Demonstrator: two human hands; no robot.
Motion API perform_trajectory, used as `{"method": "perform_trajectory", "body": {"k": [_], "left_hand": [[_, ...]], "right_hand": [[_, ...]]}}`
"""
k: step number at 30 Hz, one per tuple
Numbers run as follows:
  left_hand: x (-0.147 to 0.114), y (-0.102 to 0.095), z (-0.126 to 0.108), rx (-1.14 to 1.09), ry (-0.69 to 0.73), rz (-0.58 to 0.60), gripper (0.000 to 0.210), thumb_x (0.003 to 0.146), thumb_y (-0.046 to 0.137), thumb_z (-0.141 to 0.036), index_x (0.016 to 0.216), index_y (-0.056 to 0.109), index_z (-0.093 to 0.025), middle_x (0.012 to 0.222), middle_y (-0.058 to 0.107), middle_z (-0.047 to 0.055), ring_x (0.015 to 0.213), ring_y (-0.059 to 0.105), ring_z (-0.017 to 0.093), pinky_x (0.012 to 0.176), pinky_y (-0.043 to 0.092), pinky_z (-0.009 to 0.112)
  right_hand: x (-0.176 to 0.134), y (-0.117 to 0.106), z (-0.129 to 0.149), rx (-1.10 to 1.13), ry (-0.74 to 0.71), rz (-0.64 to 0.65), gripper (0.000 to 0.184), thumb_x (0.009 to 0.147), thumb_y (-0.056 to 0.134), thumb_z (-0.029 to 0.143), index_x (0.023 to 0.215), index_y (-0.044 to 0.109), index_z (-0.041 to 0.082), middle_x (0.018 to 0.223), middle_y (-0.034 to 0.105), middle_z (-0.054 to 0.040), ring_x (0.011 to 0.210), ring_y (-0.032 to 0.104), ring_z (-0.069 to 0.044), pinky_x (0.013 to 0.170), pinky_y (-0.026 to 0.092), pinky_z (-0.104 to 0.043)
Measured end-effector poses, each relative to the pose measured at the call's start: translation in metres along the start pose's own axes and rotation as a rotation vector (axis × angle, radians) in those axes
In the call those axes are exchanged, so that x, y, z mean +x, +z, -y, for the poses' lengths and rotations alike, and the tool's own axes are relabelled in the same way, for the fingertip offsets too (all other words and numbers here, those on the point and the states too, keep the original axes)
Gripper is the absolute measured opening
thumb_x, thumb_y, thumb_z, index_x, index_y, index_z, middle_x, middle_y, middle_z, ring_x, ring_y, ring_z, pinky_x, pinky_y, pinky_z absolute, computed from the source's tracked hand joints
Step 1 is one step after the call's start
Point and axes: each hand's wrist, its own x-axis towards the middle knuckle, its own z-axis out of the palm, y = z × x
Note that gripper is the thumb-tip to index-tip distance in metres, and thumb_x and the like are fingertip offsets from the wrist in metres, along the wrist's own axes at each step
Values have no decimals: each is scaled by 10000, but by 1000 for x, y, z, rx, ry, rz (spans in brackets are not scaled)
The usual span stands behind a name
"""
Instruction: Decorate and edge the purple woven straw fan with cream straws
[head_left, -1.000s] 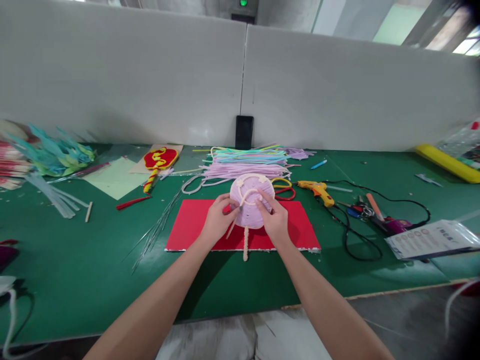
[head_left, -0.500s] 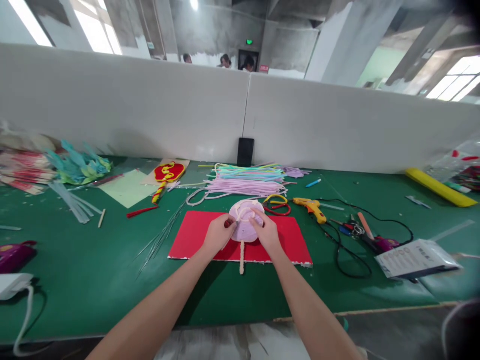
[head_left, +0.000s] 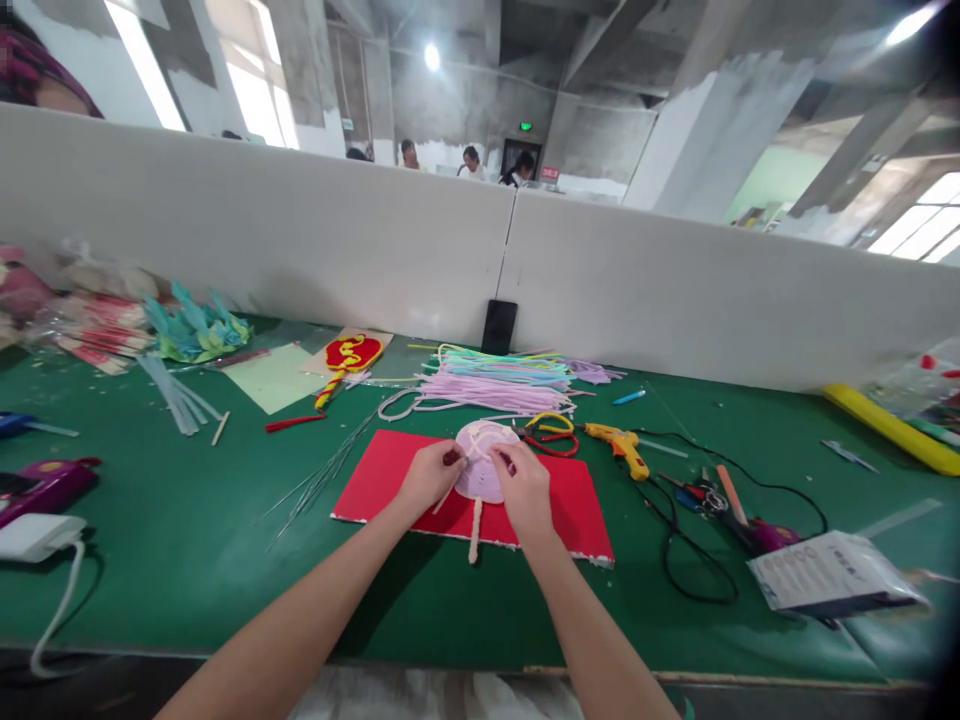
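Observation:
A round lilac fan (head_left: 480,486) made of coiled pipe cleaner lies on a red board (head_left: 375,475), its cream handle (head_left: 475,532) pointing toward me. On the fan's face a cream pipe cleaner (head_left: 480,440) forms a curved, looped line. My left hand (head_left: 433,478) is closed in a pinch at the fan's left edge, and a pale end of the cream strip sticks out below it. From the right, my right hand (head_left: 523,485) pinches the cream pipe cleaner over the fan's face. The fingertips partly hide what they grip.
Behind the board lie bundled pipe cleaners (head_left: 502,385), yellow-and-red-handled pliers (head_left: 553,432) and a yellow glue gun (head_left: 619,445) with its black cord. Thin wires (head_left: 322,480) are to the left, near a red-and-yellow fan (head_left: 351,355). A phone (head_left: 499,327) leans on the grey partition (head_left: 300,240).
The view has tilted up and turned slightly left. My right hand has shifted on the fan, its fingers now more bunched together. The left hand keeps its pinch at the left edge.

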Motion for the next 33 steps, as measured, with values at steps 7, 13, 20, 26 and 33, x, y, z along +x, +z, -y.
{"method": "perform_trajectory", "body": {"k": [7,13,20,26,33], "left_hand": [[3,-6,-1,47,33,27,100,739,534,-173,738,634,-181,716,676,15,681,616,149,625,432,217],[-1,-7,-11,78,98,27,106,765,535,-208,751,638,-186,731,678,14,692,616,154,620,438,215],[-4,-5,-10,88,251,24,173,830,481,-185,888,643,-195,860,698,16,784,640,138,704,477,205],[-10,-3,2,155,404,-1,187,847,508,-235,989,627,-210,983,670,45,913,615,160,824,472,264],[-10,-4,6,196,515,25,208,887,454,-265,921,647,-196,973,665,59,959,587,158,881,449,280]], "right_hand": [[17,32,-11,212,294,249,269,705,592,418,713,698,172,516,648,-26,405,584,-178,366,476,-289],[21,33,-19,347,392,241,323,637,627,503,654,636,181,602,669,-31,481,619,-184,402,503,-279],[18,25,-21,430,394,195,368,605,637,558,630,592,194,549,635,-24,510,615,-196,483,539,-320],[16,18,-19,417,348,214,361,623,634,547,636,599,188,566,631,-15,521,597,-175,479,526,-298],[15,16,-13,358,249,249,340,668,610,514,665,614,174,596,635,-18,549,590,-167,476,498,-269]]}}
